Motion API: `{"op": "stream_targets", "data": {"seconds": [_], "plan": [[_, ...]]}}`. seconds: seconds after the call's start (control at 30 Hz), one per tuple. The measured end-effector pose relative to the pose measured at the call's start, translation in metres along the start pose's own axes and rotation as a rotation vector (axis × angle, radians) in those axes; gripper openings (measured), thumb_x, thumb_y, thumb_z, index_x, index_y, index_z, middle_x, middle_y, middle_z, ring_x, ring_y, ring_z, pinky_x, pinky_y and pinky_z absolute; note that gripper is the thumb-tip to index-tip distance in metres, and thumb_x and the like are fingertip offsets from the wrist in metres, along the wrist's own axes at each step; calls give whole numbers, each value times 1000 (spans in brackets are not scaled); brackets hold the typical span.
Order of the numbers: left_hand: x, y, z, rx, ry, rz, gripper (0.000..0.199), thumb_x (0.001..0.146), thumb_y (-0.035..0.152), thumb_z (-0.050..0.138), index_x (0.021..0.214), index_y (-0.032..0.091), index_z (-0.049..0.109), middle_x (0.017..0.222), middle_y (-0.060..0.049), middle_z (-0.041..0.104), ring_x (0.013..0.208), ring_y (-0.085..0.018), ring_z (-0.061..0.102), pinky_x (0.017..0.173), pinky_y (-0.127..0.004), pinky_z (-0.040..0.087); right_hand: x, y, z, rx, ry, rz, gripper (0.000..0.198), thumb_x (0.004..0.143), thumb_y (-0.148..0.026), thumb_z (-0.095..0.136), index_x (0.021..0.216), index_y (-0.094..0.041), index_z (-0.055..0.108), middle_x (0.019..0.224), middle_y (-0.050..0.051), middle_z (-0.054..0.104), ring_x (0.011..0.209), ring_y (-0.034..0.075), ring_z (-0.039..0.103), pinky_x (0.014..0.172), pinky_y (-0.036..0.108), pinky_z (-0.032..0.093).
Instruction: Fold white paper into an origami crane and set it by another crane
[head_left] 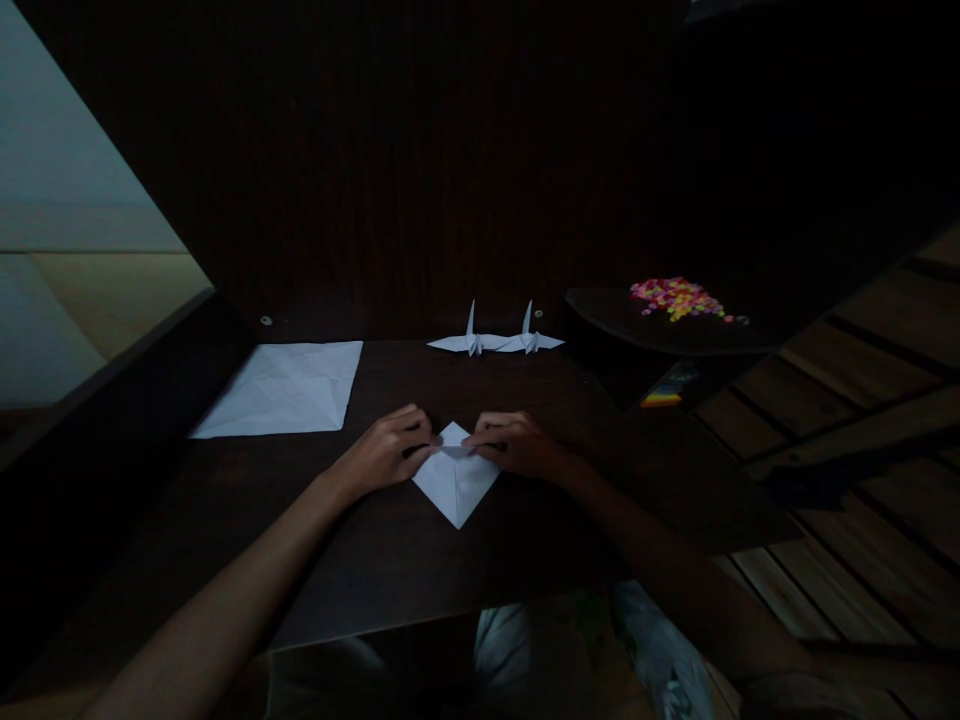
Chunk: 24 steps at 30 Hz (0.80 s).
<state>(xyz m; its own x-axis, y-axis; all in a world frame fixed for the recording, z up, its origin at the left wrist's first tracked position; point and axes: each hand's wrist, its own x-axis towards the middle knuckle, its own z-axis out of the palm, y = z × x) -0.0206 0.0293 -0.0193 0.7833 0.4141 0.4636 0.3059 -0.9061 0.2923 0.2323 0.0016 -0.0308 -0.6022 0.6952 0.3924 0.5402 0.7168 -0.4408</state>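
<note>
A white origami paper, folded into a diamond with a crease down its middle, lies on the dark wooden desk in front of me. My left hand pinches it near the upper left edge. On the opposite side my right hand pinches the upper right edge, thumb and fingers closed on the paper. Between the two hands a small fold runs across below the top corner. Beyond them, two white folded paper cranes stand side by side against the back panel. Their wings touch or overlap.
A creased white sheet lies flat at the back left. On a rounded side shelf at the right sits a pile of small colourful pieces. A raised dark side board bounds the desk's left. Wooden slats show at right.
</note>
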Motion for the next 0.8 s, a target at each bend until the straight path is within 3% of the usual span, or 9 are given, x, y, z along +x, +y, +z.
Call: {"op": "stream_targets", "data": {"seconds": [0.17,0.3,0.43,0.57,0.7,0.8], "plan": [[-1,5,-3,-21,-81,-9,18,81,16,53,86,14,70,86,-8,60,80,-19,55,77,-34,48,-2,-4,-5,-1,-87,-18,30,72,-13,61,98,-22,74,89,2,64,71,13,59,64,25,42],[0,10,-5,-7,-115,-41,17,81,23,56,87,14,69,85,-8,62,81,-20,56,79,-35,48,-1,-7,-8,-28,-128,4,29,70,-16,64,97,-22,74,91,2,62,72,14,58,66,26,42],[1,14,-2,14,-102,-72,23,84,37,60,83,15,67,83,-7,63,81,-20,58,80,-35,46,1,-10,-7,-21,-131,26,18,77,-32,68,90,-21,74,89,2,61,71,12,57,63,25,39],[1,20,3,63,-91,-101,42,78,54,63,90,15,66,87,-8,63,84,-22,58,84,-38,45,2,-13,-3,-27,-141,81,31,72,-49,73,86,-20,72,92,1,61,72,12,58,64,25,37],[4,28,3,50,-170,-96,48,77,56,64,105,17,66,98,-9,62,93,-24,57,88,-40,45,2,-15,0,-34,-153,120,37,67,-52,76,87,-21,70,94,1,61,78,14,59,67,25,37],[6,30,1,33,-180,-84,46,77,54,65,104,17,67,101,-9,62,95,-25,56,87,-40,46,2,-16,-1,-32,-158,130,39,65,-53,77,86,-21,69,95,0,60,79,15,60,67,26,37]]}}
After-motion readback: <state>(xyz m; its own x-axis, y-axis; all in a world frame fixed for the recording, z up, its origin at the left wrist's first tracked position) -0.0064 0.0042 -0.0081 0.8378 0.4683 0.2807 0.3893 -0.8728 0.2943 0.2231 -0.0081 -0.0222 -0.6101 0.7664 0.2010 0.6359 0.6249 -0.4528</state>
